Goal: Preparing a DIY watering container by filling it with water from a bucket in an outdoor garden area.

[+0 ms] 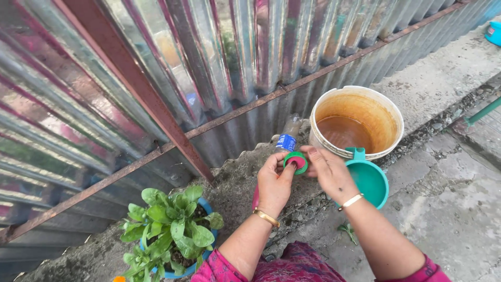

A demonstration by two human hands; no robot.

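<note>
One head-worn camera looks steeply down (close in) at a corrugated fence.

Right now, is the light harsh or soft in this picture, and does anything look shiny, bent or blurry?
Head view: soft, even daylight with no hard shadows. The corrugated metal fence gleams with smeared pink and green reflections. Its rusty rails bow, as through a wide lens. The left hand and right hand, both on a small green and pink lid, look sharp, as do the bucket and potted plant.
</note>
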